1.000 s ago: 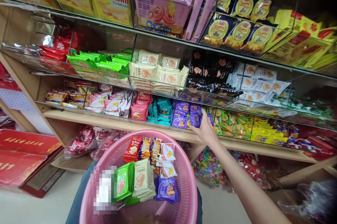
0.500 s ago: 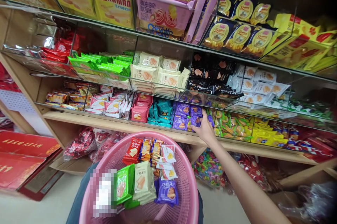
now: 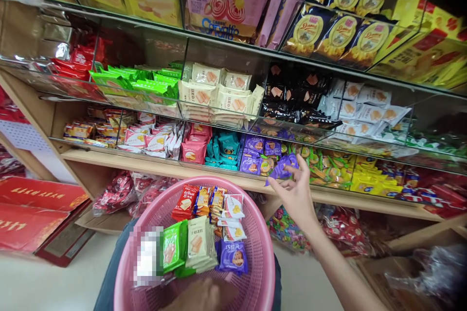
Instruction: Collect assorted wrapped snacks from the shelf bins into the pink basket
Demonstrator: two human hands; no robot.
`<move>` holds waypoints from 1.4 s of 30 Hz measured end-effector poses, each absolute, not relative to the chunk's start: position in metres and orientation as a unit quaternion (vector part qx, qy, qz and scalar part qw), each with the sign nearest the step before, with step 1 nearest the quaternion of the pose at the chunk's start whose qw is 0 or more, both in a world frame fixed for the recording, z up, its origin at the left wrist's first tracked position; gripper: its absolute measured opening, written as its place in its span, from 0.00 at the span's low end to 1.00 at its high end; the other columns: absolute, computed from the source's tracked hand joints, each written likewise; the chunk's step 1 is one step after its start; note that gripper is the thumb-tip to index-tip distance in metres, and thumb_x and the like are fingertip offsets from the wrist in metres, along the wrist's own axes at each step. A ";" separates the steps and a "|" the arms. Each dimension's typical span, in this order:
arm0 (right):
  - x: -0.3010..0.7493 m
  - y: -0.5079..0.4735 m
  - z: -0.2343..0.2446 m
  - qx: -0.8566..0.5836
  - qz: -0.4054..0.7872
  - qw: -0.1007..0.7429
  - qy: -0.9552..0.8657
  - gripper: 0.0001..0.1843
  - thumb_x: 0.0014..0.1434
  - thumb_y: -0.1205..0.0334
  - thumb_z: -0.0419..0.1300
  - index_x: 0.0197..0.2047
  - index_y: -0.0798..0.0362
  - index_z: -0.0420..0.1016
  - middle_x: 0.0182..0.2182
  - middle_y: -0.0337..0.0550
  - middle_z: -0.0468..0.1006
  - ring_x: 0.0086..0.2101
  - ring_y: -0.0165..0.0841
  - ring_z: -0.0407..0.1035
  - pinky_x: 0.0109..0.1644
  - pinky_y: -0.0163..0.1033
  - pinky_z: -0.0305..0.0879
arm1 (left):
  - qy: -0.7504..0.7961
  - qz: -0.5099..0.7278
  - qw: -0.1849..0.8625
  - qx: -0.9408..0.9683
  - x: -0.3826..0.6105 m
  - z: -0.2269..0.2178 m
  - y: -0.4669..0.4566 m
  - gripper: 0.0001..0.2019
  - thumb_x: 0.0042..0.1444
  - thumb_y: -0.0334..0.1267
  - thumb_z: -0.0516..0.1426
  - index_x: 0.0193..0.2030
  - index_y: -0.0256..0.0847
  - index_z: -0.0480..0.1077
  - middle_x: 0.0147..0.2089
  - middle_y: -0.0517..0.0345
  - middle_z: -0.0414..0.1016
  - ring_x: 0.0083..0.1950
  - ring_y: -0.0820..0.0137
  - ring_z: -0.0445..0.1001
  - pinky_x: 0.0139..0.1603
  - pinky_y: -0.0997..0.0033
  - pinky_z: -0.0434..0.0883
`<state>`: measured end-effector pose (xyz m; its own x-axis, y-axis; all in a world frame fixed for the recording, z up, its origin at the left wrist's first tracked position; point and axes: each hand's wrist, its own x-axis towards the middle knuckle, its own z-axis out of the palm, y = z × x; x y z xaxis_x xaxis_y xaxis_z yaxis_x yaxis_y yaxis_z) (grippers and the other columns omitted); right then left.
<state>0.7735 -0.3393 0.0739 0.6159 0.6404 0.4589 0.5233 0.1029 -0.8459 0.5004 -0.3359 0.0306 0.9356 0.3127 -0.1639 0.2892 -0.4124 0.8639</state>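
Observation:
In front of the bottom shelf, my right hand (image 3: pixel 297 194) pinches a purple snack packet (image 3: pixel 282 167) between thumb and fingers. More purple packets (image 3: pixel 251 155) lie in the compartment just behind it. My left hand (image 3: pixel 204 295) is low in the pink plastic basket (image 3: pixel 268 252), smeared by motion, so its fingers do not show clearly. Inside the basket lie a red packet (image 3: pixel 185 202), small orange-and-blue packets (image 3: pixel 203 201), white packets (image 3: pixel 233 206), a green packet (image 3: pixel 174 246), stacked cream packets (image 3: pixel 199 240) and a purple packet (image 3: pixel 233 255).
Glass-fronted shelves hold teal packets (image 3: pixel 223 150), green-and-yellow packets (image 3: pixel 328 167) and yellow packets (image 3: pixel 375 177). A wooden shelf edge (image 3: pixel 120 161) runs above the basket. Bagged sweets (image 3: pixel 288 228) are underneath. A red carton (image 3: pixel 36 213) stands at left.
My right hand has drawn back from the purple compartment towards me, bringing out a purple packet. My left hand has come into view at the bottom of the basket.

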 end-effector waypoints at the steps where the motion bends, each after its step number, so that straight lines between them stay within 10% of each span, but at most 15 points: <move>1: 0.761 -0.348 0.074 -0.652 0.096 0.626 -0.417 0.50 0.46 0.53 0.67 0.65 0.41 0.42 0.49 0.47 0.64 0.22 0.25 0.64 0.29 0.39 0.67 | 0.191 0.032 0.503 0.842 0.503 0.036 -0.332 0.17 0.61 0.45 0.51 0.55 0.46 0.66 0.54 0.52 0.71 0.54 0.60 0.69 0.56 0.59 0.66; 10: 0.672 -0.392 0.047 -0.508 0.487 0.688 -0.177 0.36 0.49 0.55 0.68 0.57 0.42 0.55 0.28 0.30 0.67 0.21 0.21 0.58 0.21 0.27 0.51 | 0.197 0.236 0.307 0.901 0.542 0.052 -0.317 0.35 0.54 0.34 0.59 0.65 0.51 0.47 0.63 0.52 0.60 0.63 0.61 0.59 0.62 0.57 0.62; 24: 0.659 -0.400 0.024 -0.526 0.530 0.658 -0.104 0.37 0.44 0.52 0.70 0.53 0.46 0.57 0.30 0.31 0.70 0.18 0.17 0.53 0.20 0.26 0.46 | 0.193 0.197 0.397 0.876 0.547 0.034 -0.313 0.24 0.59 0.30 0.49 0.62 0.47 0.54 0.58 0.51 0.66 0.57 0.63 0.67 0.57 0.61 0.65; 31: 0.664 -0.414 0.010 -0.639 0.401 0.608 -0.248 0.46 0.49 0.47 0.64 0.63 0.40 0.42 0.45 0.43 0.71 0.17 0.21 0.59 0.18 0.32 0.55 | 0.233 0.197 0.688 0.658 0.549 0.036 -0.287 0.21 0.52 0.34 0.55 0.54 0.38 0.58 0.44 0.51 0.70 0.44 0.64 0.71 0.44 0.64 0.70; 34: 0.678 -0.420 0.005 -0.706 0.180 0.511 -0.456 0.45 0.52 0.56 0.63 0.66 0.39 0.39 0.59 0.49 0.60 0.32 0.31 0.70 0.36 0.41 0.69 | 0.254 0.162 0.723 0.621 0.548 0.039 -0.279 0.24 0.46 0.33 0.58 0.52 0.37 0.58 0.42 0.53 0.69 0.41 0.66 0.72 0.40 0.66 0.70; 37: 0.688 -0.421 0.009 -0.690 0.018 0.345 -0.636 0.45 0.54 0.64 0.61 0.67 0.42 0.39 0.63 0.49 0.56 0.57 0.46 0.57 0.58 0.56 0.55 | 0.261 0.133 0.729 0.619 0.549 0.036 -0.279 0.26 0.44 0.31 0.58 0.52 0.38 0.57 0.41 0.55 0.69 0.38 0.68 0.72 0.37 0.68 0.70; 42: 0.687 -0.413 0.017 -0.652 0.015 0.224 -0.724 0.51 0.52 0.72 0.60 0.68 0.46 0.30 0.60 0.50 0.62 0.60 0.45 0.52 0.62 0.60 0.44 | 0.218 0.121 0.718 0.650 0.551 0.021 -0.287 0.26 0.47 0.31 0.59 0.54 0.39 0.59 0.40 0.55 0.72 0.39 0.67 0.73 0.38 0.68 0.70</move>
